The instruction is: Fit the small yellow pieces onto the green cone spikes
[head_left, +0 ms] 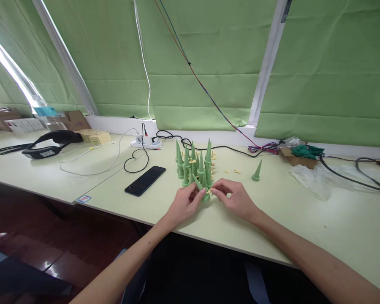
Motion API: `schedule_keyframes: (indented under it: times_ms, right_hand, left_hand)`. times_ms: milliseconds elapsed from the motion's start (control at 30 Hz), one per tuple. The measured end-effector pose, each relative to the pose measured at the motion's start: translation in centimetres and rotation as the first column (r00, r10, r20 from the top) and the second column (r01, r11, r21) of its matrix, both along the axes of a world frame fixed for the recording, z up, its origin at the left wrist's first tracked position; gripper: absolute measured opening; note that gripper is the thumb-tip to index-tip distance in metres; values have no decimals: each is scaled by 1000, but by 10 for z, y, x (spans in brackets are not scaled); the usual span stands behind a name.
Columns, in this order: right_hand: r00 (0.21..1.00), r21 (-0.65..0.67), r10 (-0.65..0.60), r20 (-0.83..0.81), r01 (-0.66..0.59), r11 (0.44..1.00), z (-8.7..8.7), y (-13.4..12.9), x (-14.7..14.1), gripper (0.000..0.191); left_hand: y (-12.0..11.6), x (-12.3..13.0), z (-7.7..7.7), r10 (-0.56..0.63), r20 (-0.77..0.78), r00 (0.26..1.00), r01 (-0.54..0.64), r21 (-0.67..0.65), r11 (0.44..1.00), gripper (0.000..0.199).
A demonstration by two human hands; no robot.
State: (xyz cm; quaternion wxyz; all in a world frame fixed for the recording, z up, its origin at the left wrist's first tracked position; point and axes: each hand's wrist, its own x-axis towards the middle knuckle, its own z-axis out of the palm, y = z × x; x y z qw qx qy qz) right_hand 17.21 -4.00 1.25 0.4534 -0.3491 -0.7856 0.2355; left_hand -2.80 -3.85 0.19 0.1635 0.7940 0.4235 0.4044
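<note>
My left hand (187, 202) is closed on a green plastic cone-shaped spike (198, 184), which leans to the left at the front of a group. Against the lower part of that spike, my right hand (233, 196) pinches a small pale yellow plastic piece (209, 191). Just behind my hands stands a cluster of similar green spikes (200, 162), several with yellow pieces sticking out of their sides. To the right, one more green spike (256, 172) stands alone. Two loose yellow pieces (237, 171) lie between it and the cluster. My fingers partly cover the held parts.
A black phone (145, 180) lies left of the cluster. Behind it are a white power strip (145, 144) and cables. Farther left rests a black headset (50, 143). At the right are a cardboard box (296, 159) and clear plastic wrap (313, 179). The table's front edge runs beneath my forearms.
</note>
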Motion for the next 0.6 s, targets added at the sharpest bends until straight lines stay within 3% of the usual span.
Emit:
schedule_keyframes:
  times_ms: [600]
  right_hand:
    - [1000,-110,-1,14,2,994,-2,1,-3,21]
  left_hand:
    - [-2,-2,-1,-22,-75,997,26,49,998,29]
